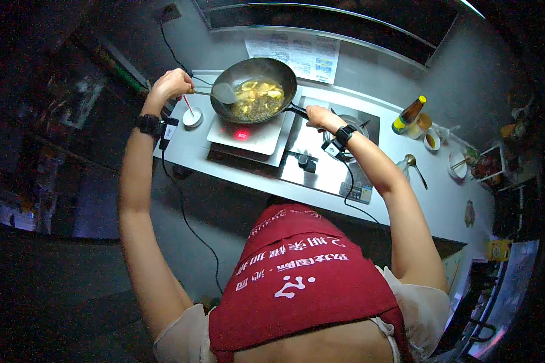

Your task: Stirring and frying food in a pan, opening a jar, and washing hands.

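Note:
A dark wok (pixel 218 75) is tilted above a white induction cooker (pixel 265 140) with a lit red display. Liquid and yellowish food slices (pixel 256 97) lie in the wok. My left hand (pixel 172 85) grips the handle of a metal spatula (pixel 225 93), whose blade is inside the wok at its left side. My right hand (pixel 321 119) is closed around the wok's black handle (pixel 297 110). Below my left hand stands a small white bowl (pixel 192 119) with a red-handled utensil in it. Whether the wok touches the cooker is hidden.
Right of the cooker is a glass-topped gas hob (pixel 320 177). Farther right stand a yellow-capped bottle (pixel 408 115), a jar (pixel 420 126), a bowl of yellowish liquid (pixel 431 139), a metal ladle (pixel 417 170) and a white bowl with chopsticks (pixel 457 165). Cables hang from both wrists.

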A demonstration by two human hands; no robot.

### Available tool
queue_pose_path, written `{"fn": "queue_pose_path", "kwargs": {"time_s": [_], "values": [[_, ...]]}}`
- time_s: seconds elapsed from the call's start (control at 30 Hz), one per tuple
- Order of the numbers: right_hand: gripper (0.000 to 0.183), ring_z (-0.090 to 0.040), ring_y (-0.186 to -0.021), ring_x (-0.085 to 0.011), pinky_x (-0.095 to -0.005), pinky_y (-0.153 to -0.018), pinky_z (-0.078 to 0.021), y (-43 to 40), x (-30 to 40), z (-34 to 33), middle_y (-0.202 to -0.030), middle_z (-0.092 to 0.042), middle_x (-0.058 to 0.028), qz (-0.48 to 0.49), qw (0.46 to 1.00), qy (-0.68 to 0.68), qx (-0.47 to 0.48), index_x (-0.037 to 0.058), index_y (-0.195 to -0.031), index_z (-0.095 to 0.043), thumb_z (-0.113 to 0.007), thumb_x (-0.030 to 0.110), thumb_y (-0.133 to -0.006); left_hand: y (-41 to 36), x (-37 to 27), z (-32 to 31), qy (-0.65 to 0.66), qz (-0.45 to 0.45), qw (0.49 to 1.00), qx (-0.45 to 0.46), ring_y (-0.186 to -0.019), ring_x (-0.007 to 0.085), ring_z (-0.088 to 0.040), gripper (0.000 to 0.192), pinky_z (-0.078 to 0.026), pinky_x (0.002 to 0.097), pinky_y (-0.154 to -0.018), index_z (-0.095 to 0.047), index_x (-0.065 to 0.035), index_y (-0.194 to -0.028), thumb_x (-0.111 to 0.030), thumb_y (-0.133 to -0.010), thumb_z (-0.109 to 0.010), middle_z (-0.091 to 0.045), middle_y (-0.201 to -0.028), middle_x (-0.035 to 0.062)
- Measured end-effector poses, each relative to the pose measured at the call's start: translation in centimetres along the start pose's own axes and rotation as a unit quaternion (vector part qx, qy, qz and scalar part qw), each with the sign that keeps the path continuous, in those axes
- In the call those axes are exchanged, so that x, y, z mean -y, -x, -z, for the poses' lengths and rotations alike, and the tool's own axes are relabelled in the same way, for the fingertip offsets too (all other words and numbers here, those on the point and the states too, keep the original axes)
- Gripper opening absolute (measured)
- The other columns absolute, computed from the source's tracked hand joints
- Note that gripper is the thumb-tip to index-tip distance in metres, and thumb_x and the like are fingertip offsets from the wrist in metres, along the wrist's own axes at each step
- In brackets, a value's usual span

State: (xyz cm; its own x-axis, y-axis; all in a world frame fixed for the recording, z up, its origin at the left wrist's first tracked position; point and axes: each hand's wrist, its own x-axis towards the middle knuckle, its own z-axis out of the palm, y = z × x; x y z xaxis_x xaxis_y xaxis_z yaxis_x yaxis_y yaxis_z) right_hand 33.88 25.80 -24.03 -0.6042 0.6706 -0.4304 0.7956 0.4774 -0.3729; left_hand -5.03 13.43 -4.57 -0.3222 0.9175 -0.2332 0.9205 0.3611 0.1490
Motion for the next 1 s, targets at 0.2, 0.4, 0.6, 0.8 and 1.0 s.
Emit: {"fn": "queue_pose_path", "kwargs": {"time_s": [0.2, 0.4, 0.6, 0.8, 1.0], "values": [[0.009, -0.069, -0.058, -0.0262, -0.0378, -0.05, -0.0556, -1.9, -2.0, -1.8, -0.071, -0.068, -0.0169, 0.082, 0.994, -0.004, -0.067, -0.0053, -0.076, -0.062, -0.058, 0.002, -0.078, -3.3, 0.3, 1.1, -0.066, -0.062, 0.993, 0.077, -0.056, 0.0139, -0.062, 0.021, -0.051, 0.029, -0.054, -0.077, -0.01, -0.091, -0.016, -0.071, -0.076, -0.069, -0.068, 0.0069], [0.029, -0.062, -0.093, -0.0393, -0.0469, -0.079, -0.0501, -1.9, -1.9, -2.6, -0.094, -0.065, -0.0209, 0.034, 0.999, 0.02, -0.015, 0.0018, -0.095, -0.058, -0.07, 0.023, -0.078, -2.8, -1.1, 0.8, -0.052, -0.054, 0.988, 0.132, -0.055, 0.0141, -0.061, 0.017, -0.05, 0.0303, -0.052, -0.076, -0.0048, -0.086, -0.011, -0.07, -0.076, -0.068, -0.068, 0.008], [0.027, -0.069, -0.07, -0.0314, -0.0429, -0.061, -0.0552, 1.3, 1.5, -1.0, -0.083, -0.067, -0.0199, -0.006, 1.0, -0.01, 0.006, 0.0001, -0.095, -0.056, -0.07, 0.019, -0.081, -2.5, -0.8, -1.6, -0.006, -0.061, 0.985, 0.163, -0.067, 0.0139, -0.063, 0.023, -0.051, 0.0307, -0.063, -0.076, -0.0027, -0.088, -0.021, -0.074, -0.078, -0.072, -0.077, 0.0066], [0.026, -0.069, -0.065, -0.0294, -0.0412, -0.057, -0.0556, 0.2, 0.3, -2.6, -0.08, -0.067, -0.0197, -0.005, 1.0, 0.009, -0.001, -0.0003, -0.095, -0.057, -0.07, 0.019, -0.082, -0.4, -1.6, -2.1, 0.053, -0.104, 0.991, 0.059, -0.054, 0.0146, -0.062, 0.026, -0.05, 0.0313, -0.053, -0.074, -0.002, -0.091, -0.022, -0.074, -0.079, -0.067, -0.067, 0.0085], [0.029, -0.069, -0.069, -0.032, -0.0424, -0.059, -0.0558, 0.0, -0.6, -3.4, -0.082, -0.068, -0.0209, 0.037, 0.999, 0.025, -0.025, -0.0014, -0.091, -0.059, -0.071, 0.023, -0.081, 5.5, -6.2, -1.4, -0.114, -0.169, 0.974, -0.101, -0.089, 0.0266, -0.069, 0.023, -0.055, 0.0348, -0.08, -0.075, -0.0156, -0.099, -0.013, -0.078, -0.068, -0.072, -0.094, 0.0091]]}}
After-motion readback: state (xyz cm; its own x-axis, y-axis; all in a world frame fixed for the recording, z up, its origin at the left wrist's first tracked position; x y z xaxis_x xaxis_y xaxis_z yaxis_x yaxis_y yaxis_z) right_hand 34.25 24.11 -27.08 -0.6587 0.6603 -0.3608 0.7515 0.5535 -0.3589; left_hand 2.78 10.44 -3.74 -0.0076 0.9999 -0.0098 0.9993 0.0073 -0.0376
